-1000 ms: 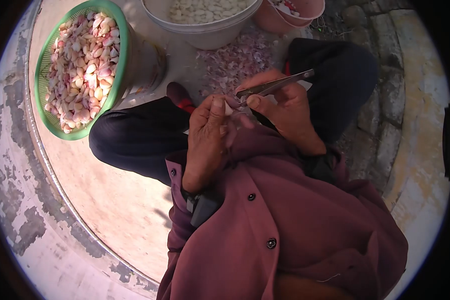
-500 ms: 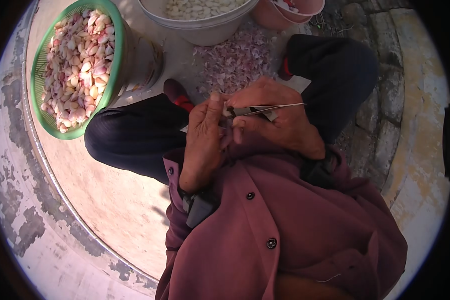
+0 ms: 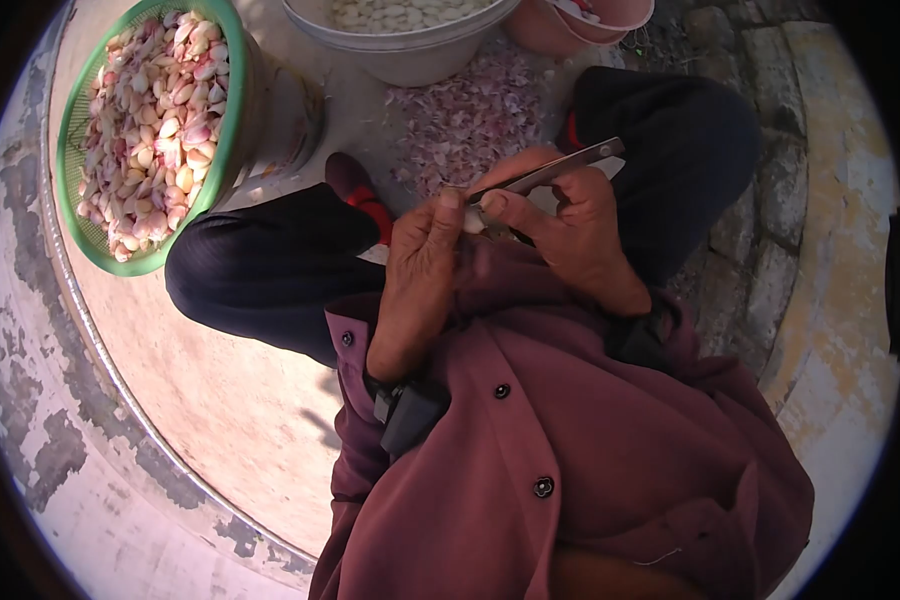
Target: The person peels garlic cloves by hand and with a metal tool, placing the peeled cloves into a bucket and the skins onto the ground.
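Steel knife (image 3: pixel 550 172) in right hand (image 3: pixel 570 225) tilted up again; left hand (image 3: pixel 420 270) pinching clove (image 3: pixel 473 221)

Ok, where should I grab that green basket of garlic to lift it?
Take the basket by its thick green rim, one hand on each side, coming down from above. It is heaped with garlic cloves and perched on a bucket, so a one-sided pull would probably tip it; the rim looks like the stiffest part.

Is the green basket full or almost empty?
Full. The green basket is heaped up to its rim with pink-skinned garlic cloves.
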{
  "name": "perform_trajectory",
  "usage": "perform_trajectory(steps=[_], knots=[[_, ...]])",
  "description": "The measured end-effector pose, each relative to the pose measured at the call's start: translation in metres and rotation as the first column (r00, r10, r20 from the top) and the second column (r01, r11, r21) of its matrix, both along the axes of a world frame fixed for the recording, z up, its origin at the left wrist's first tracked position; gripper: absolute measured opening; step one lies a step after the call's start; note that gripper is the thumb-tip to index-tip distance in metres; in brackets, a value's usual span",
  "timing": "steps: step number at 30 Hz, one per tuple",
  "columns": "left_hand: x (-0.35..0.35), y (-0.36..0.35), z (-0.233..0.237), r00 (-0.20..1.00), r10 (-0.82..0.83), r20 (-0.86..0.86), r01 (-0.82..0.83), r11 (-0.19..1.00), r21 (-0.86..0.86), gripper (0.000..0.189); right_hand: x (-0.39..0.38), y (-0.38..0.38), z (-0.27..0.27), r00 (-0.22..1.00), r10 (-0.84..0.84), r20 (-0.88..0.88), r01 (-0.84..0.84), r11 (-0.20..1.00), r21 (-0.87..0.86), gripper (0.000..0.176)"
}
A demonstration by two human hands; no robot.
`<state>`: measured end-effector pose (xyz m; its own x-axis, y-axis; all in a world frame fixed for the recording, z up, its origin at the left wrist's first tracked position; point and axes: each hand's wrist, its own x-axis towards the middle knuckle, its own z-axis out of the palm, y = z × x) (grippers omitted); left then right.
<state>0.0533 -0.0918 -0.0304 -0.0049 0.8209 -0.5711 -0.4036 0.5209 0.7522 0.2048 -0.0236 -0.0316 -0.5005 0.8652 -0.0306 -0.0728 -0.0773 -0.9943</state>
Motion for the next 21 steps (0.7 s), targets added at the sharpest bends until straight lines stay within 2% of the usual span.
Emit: perform_trajectory(steps=[3, 5, 12, 15, 17, 21], knots=[[0.000, 0.000, -0.003, 0.998, -0.001, 0.058, -0.001, 1.000, 0.030, 0.039, 0.001, 0.001, -0.004, 0.999, -0.029, 0.020, 0.029, 1.000, 0.004, 0.012], [0.003, 0.004, 0.004, 0.973, 0.140, 0.183, -0.146, 0.989, 0.019, 0.030, 0.001, 0.001, -0.005, 0.999, -0.041, 0.021, 0.040, 0.997, 0.064, 0.011], [-0.001, -0.002, -0.010, 0.984, 0.115, 0.139, -0.132, 0.983, 0.123, 0.014, 0.002, 0.003, -0.006, 0.999, -0.022, 0.044, 0.019, 0.997, 0.071, 0.012], [-0.004, -0.002, -0.010, 0.988, 0.064, 0.141, -0.078, 0.992, 0.097, 0.013, 0.002, 0.010, -0.013, 0.993, -0.084, 0.085, 0.074, 0.991, 0.112, 0.013], [-0.007, 0.000, 0.001, 0.970, 0.072, 0.234, -0.075, 0.997, 0.003, 0.012, 0.008, 0.020, -0.025, 0.947, -0.301, 0.109, 0.287, 0.949, 0.130, 0.014], [-0.003, 0.004, -0.001, 0.946, 0.175, 0.274, -0.175, 0.984, -0.024, 0.013, 0.014, 0.022, -0.021, 0.945, -0.302, 0.121, 0.292, 0.952, 0.094, 0.015]])
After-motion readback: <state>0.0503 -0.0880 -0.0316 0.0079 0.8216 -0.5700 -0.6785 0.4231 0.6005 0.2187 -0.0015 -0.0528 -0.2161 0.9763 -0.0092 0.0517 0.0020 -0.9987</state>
